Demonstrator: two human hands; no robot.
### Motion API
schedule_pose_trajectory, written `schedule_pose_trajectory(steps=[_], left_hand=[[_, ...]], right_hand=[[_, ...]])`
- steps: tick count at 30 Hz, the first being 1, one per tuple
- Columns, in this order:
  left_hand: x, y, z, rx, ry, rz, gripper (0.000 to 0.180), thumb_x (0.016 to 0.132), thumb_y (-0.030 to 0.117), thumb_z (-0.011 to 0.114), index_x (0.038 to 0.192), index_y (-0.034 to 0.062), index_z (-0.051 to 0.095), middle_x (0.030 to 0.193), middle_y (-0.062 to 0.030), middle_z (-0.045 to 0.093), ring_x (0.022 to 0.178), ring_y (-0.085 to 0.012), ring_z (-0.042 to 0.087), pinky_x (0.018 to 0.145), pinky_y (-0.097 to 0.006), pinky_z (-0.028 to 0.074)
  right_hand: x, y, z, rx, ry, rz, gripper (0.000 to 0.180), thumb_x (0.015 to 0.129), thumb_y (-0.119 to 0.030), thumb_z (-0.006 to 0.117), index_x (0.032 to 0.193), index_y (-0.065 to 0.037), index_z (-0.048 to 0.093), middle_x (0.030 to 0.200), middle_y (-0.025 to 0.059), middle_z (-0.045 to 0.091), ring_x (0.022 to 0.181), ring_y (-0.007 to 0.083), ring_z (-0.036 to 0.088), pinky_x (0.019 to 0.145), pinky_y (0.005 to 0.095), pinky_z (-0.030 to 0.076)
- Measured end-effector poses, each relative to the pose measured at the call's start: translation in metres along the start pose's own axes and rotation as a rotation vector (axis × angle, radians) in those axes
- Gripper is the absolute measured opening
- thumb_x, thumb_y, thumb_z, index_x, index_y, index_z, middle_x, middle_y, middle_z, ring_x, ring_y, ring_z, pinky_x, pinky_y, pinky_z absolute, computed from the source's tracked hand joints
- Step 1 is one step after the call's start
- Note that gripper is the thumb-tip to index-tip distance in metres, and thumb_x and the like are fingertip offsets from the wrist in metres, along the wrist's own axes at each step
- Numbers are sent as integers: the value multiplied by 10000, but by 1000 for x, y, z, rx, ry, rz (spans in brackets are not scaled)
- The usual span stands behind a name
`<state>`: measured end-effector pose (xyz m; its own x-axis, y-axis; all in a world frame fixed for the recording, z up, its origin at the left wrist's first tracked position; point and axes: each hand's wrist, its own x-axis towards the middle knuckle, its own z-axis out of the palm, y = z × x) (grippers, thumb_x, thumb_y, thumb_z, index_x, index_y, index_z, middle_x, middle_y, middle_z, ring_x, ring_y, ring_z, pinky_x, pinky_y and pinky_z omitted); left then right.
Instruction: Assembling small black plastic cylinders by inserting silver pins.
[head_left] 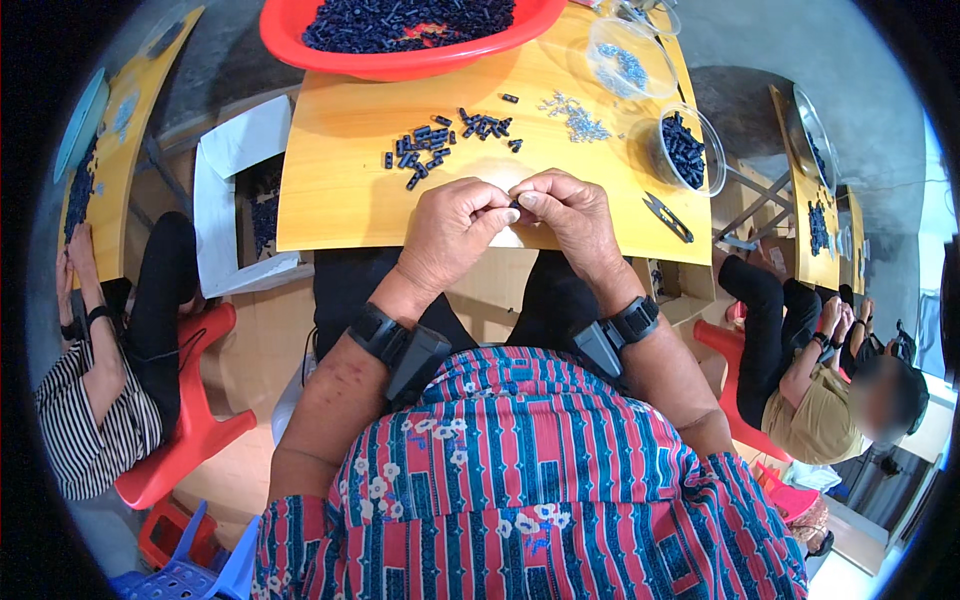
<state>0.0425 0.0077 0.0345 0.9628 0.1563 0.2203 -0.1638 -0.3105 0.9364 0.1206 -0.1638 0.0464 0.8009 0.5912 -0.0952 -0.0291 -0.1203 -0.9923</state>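
Observation:
Over the near edge of the yellow table (350,215), my left hand (455,225) and my right hand (572,218) meet, thumbs and forefingers pinched together. Between the fingertips is a small dark piece (516,204), mostly covered; it looks like the small black cylindrical parts on the table. Beyond my hands lies a loose pile of these black cylindrical parts (430,140), with another cluster (485,125) to its right. Small shiny metal pieces (580,120) are scattered further right. Black thread snips (668,217) rest near the right edge.
A red basin (400,68) full of black parts stands at the back. Clear tubs hold black parts (684,150) and metal pieces (622,68) at the right. An open white carton (215,200) sits left of the table. Co-workers sit on red chairs to the left (100,400) and right (815,410).

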Motion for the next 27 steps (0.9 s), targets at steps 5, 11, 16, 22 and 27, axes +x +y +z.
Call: schedule_pose_trajectory(steps=[5,11,16,22,27], left_hand=[[1,-2,-1,10,-34,-22,96,830,58,735,869,-10,680,743,-50,632,670,-115,575,620,-273,469],[-1,-8,5,-84,-15,-138,130,824,116,735,837,-4,687,742,-75,653,628,-118,582,595,-281,477],[-2,-10,9,-36,3,-70,109,811,78,751,860,-2,695,754,-58,658,656,-112,603,607,-262,486],[-2,-3,7,112,-10,27,102,779,38,762,864,2,718,743,-55,646,660,-129,607,603,-264,484],[0,2,8,115,-35,46,103,760,126,755,820,45,733,768,-109,672,693,-273,647,644,-364,517]], right_hand=[[0,1,2,49,27,15,146,917,-99,665,972,17,735,914,48,672,851,121,635,772,251,508],[0,13,3,-47,70,-80,115,894,-75,685,960,-7,749,901,50,671,821,120,629,748,251,509],[-5,11,2,-69,75,-102,126,906,-92,680,957,0,748,888,48,668,786,113,627,728,244,504],[-7,1,3,167,120,78,197,946,-149,653,954,33,730,838,41,674,729,96,621,661,238,500],[15,-1,14,-239,300,-290,150,910,-125,683,1005,-14,718,827,75,687,738,156,646,661,289,514]])
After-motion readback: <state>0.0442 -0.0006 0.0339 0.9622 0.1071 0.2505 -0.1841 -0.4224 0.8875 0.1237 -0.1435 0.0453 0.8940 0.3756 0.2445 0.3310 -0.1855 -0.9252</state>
